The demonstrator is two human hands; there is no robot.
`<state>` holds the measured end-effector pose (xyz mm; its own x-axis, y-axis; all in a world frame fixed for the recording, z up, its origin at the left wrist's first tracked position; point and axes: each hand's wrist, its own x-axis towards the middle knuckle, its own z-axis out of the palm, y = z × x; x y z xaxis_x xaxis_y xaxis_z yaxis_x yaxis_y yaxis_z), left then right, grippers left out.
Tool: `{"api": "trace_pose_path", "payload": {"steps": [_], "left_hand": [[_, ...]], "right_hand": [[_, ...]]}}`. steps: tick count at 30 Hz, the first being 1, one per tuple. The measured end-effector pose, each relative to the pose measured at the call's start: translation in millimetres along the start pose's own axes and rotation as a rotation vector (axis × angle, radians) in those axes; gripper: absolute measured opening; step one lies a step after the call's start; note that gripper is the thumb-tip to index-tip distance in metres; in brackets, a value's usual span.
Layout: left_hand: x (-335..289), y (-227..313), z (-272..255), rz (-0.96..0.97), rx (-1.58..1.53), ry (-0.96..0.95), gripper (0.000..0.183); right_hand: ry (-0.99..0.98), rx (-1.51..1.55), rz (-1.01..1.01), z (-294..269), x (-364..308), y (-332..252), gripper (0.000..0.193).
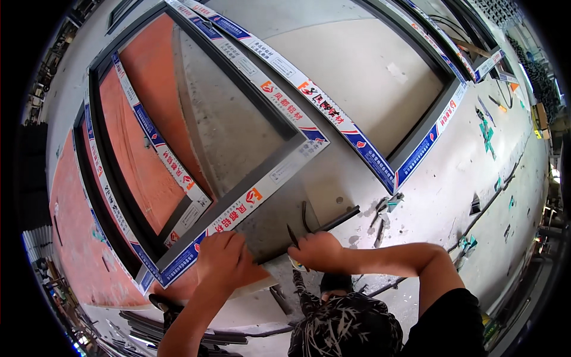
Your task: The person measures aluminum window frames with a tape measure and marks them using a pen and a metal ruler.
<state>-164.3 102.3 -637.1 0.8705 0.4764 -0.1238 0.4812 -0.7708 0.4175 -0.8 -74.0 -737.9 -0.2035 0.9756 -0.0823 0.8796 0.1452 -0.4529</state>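
A dark grey rectangular frame (238, 211), its faces covered with white and blue printed film, lies in front of me. My left hand (225, 260) is closed at its near edge, fingers curled downward; what they hold, if anything, is hidden. To the right, beyond the frame's near side, my right hand (318, 251) is closed around a dark, pointed tool (292, 235) whose tip sticks up past the thumb. A small pale ring-like thing shows under that hand. Between the hands runs a thin black strip (339, 218), its far end reaching right. A short curved black strip (305, 217) rises near it.
A second film-covered frame (380, 163) lies to the right, and narrower ones (101, 172) overlap at the left over an orange-red sheet (65, 238). Green and dark scraps (488, 137) litter the pale floor. Dark bars (154, 327) are piled at lower left.
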Motion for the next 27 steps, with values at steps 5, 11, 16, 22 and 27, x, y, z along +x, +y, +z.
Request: {"api": "trace_pose_path", "payload": {"steps": [5,11,16,22,27], "left_hand": [[-4,-20,7,-0.014,0.045,0.169,0.022],[-11,-42,13,-0.171,0.228,0.229,0.056],[-9,-56,30,-0.271,0.325,0.176,0.082],[9,-61,50,-0.241,0.360,0.188,0.079],[15,-53,49,-0.285,0.306,0.212,0.070]], "right_hand": [[-0.036,0.121,0.026,6,10,-19,0.029],[-0.098,0.139,0.036,11,11,-16,0.025],[0.028,0.151,0.152,-8,16,0,0.016],[0.237,0.586,0.567,-26,27,16,0.013],[0.576,0.856,0.704,-13,47,28,0.029]]}}
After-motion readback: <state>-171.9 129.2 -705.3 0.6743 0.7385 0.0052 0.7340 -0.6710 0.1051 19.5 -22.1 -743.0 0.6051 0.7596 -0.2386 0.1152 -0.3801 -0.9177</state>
